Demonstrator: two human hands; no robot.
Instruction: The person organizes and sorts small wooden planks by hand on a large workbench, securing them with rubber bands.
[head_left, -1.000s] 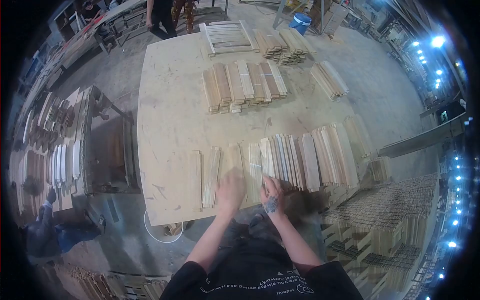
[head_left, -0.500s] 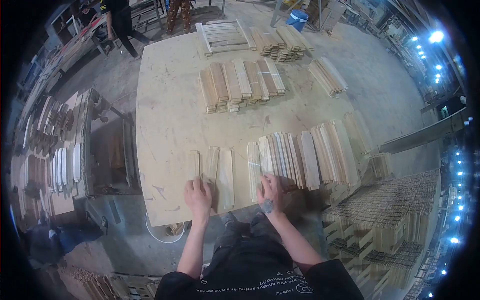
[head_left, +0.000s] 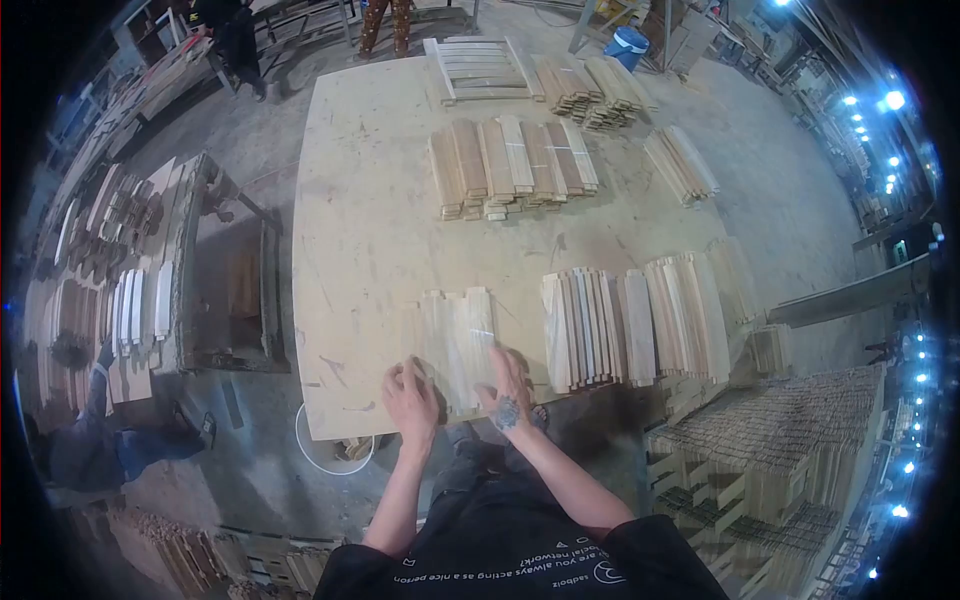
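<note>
A small group of pale wooden slats (head_left: 455, 335) lies side by side near the table's front edge, slightly smeared by motion. My left hand (head_left: 410, 402) is at the near left side of this group, its fingers curled against the leftmost slat. On the opposite side, my right hand (head_left: 506, 390) grips the rightmost slat, fingers along its outer edge and thumb toward its near end. The fingertips of both hands are partly blurred. To the right of my right hand stands a longer row of slats (head_left: 585, 328) on edge, apart from the group.
Stacked slats (head_left: 512, 165) lie mid-table (head_left: 350, 200), with a slatted frame (head_left: 484, 70) and more bundles (head_left: 590, 92) behind. A side bench (head_left: 185, 270) holds wood at left, where a person's arm (head_left: 98, 385) reaches. A blue bucket (head_left: 627, 45) stands beyond the table.
My right hand has moved left with its slats, closing the gap to the slats by my left hand. The whole view has shifted somewhat, moving the table rightward.
</note>
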